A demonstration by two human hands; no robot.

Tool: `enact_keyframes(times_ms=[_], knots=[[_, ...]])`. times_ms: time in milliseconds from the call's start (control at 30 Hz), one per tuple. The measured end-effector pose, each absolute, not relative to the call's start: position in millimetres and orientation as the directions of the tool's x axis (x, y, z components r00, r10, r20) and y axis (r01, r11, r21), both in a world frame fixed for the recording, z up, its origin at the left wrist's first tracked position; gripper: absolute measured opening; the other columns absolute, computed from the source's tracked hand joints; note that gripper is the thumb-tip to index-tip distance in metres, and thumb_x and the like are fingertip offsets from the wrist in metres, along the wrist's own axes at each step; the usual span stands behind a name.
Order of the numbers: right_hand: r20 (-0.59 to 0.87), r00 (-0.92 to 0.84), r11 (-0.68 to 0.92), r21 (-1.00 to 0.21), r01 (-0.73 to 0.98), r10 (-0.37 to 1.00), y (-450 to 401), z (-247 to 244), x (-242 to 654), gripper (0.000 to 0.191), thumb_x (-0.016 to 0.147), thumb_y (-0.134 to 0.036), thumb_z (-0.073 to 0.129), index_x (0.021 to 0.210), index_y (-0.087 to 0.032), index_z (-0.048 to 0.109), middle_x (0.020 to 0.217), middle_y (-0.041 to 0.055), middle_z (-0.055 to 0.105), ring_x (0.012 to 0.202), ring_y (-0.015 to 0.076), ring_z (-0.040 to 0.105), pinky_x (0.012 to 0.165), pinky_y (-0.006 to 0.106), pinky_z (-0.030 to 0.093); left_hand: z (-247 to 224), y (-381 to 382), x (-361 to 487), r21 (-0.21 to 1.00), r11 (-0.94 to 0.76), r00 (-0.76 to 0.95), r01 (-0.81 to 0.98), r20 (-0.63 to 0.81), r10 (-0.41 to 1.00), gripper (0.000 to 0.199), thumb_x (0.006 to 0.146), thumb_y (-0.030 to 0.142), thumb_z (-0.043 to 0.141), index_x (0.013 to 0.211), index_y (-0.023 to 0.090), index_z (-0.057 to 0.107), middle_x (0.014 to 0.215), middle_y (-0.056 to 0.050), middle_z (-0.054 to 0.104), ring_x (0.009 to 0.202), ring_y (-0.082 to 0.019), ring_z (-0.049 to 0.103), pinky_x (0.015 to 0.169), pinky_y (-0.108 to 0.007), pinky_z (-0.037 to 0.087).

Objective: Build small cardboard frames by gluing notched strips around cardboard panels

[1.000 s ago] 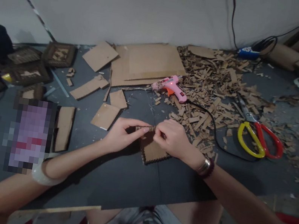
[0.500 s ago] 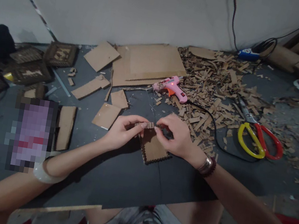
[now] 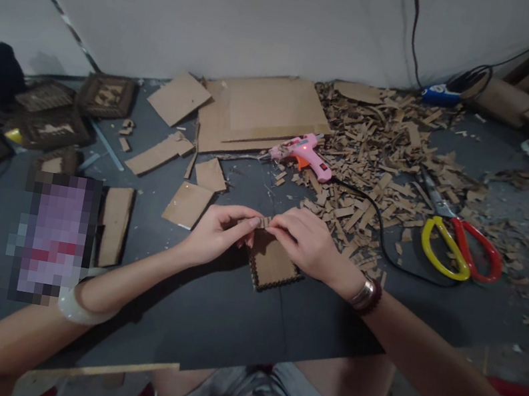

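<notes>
Both hands meet at the far edge of a small cardboard panel (image 3: 276, 259), which lies on the dark table with a ridged dark trim along its visible edges. My left hand (image 3: 218, 229) is closed, thumb and fingers pinching a short corrugated cardboard strip (image 3: 265, 222). My right hand (image 3: 306, 237) pinches at the other end of that strip, its fingers covering the panel's far right part. Beyond the hands a pink glue gun (image 3: 306, 154) rests on its side, its small light glowing.
Cardboard scraps (image 3: 375, 169) are heaped behind and right of the glue gun. Scissors (image 3: 455, 240) with yellow and red handles lie at right. A large cardboard sheet (image 3: 279, 109), smaller pieces (image 3: 187, 204) and brown trimmed frames (image 3: 108, 95) lie further back and left. The gun's black cord (image 3: 384, 228) curves rightward.
My right hand has shifted slightly left along the strip, and its fingers have closed in nearer to my left hand. The panel stays in place.
</notes>
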State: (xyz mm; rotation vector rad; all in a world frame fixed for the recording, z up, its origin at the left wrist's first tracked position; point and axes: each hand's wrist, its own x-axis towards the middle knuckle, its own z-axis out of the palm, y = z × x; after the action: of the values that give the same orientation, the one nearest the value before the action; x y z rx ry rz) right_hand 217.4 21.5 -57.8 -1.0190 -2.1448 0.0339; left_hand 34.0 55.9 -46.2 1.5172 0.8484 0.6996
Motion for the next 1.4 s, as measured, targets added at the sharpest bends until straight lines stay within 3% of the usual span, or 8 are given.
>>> enact_keyframes(times_ms=[500,667,767,867,1033,1400], knots=[[0.474,-0.383,0.607,-0.557,0.567,0.793,21.2,-57.1,217.0,0.011,0.090,-0.014,0.038,0.081,-0.021,0.040,0.077,0.0002,0.048,0.065,0.0111,0.048,0.061,0.022,0.041,-45.4,56.3,34.2,0.995,-0.050,0.559,0.089,-0.009,0.829,0.038,0.078,0.048,0.061,0.082,0.011,0.067,0.051,0.001,0.059,0.044,-0.007,0.048,0.043,-0.017,0.041],[0.618,-0.179,0.576,-0.534,0.619,0.766,25.0,-57.9,220.0,0.010,0.090,-0.017,0.043,0.080,-0.020,0.042,0.072,-0.0006,0.049,0.064,0.0107,0.048,0.060,0.022,0.040,-44.1,59.4,34.3,0.997,-0.030,0.505,0.077,-0.013,0.863,0.038,0.075,0.049,0.064,0.079,0.011,0.064,0.049,0.001,0.057,0.041,-0.007,0.046,0.041,-0.017,0.040],[0.645,-0.123,0.536,-0.497,0.683,0.754,26.6,-57.6,221.7,0.022,0.089,-0.023,0.049,0.069,-0.021,0.041,0.061,-0.0032,0.044,0.054,0.0095,0.043,0.053,0.022,0.036,-44.5,59.4,34.7,0.997,-0.016,0.509,0.069,-0.021,0.861,0.038,0.074,0.049,0.064,0.079,0.011,0.064,0.048,0.002,0.057,0.041,-0.007,0.047,0.041,-0.017,0.040],[0.652,-0.184,0.567,-0.443,0.694,0.735,25.8,-56.4,221.6,0.028,0.091,-0.023,0.045,0.064,-0.020,0.041,0.056,-0.0031,0.043,0.053,0.0096,0.042,0.053,0.023,0.036,-44.9,58.6,34.9,0.998,-0.011,0.511,0.061,-0.022,0.859,0.039,0.074,0.050,0.064,0.080,0.011,0.063,0.049,0.002,0.058,0.041,-0.007,0.047,0.041,-0.017,0.041],[0.593,-0.312,0.633,-0.468,0.616,0.742,22.2,-55.5,218.6,0.010,0.089,-0.021,0.046,0.080,-0.018,0.050,0.068,0.0006,0.053,0.061,0.0102,0.049,0.057,0.021,0.041,-45.2,57.4,34.7,0.998,-0.011,0.542,0.065,-0.026,0.840,0.039,0.075,0.049,0.063,0.083,0.011,0.064,0.052,0.001,0.058,0.044,-0.007,0.048,0.043,-0.017,0.042],[0.573,-0.372,0.656,-0.437,0.616,0.731,21.4,-58.1,216.2,0.014,0.090,-0.014,0.038,0.078,-0.019,0.044,0.067,-0.0008,0.048,0.060,0.0101,0.045,0.056,0.021,0.039,-48.4,55.9,34.0,0.995,-0.067,0.616,0.074,0.007,0.788,0.034,0.080,0.044,0.060,0.086,0.011,0.065,0.056,0.000,0.059,0.044,-0.006,0.048,0.044,-0.016,0.043]])
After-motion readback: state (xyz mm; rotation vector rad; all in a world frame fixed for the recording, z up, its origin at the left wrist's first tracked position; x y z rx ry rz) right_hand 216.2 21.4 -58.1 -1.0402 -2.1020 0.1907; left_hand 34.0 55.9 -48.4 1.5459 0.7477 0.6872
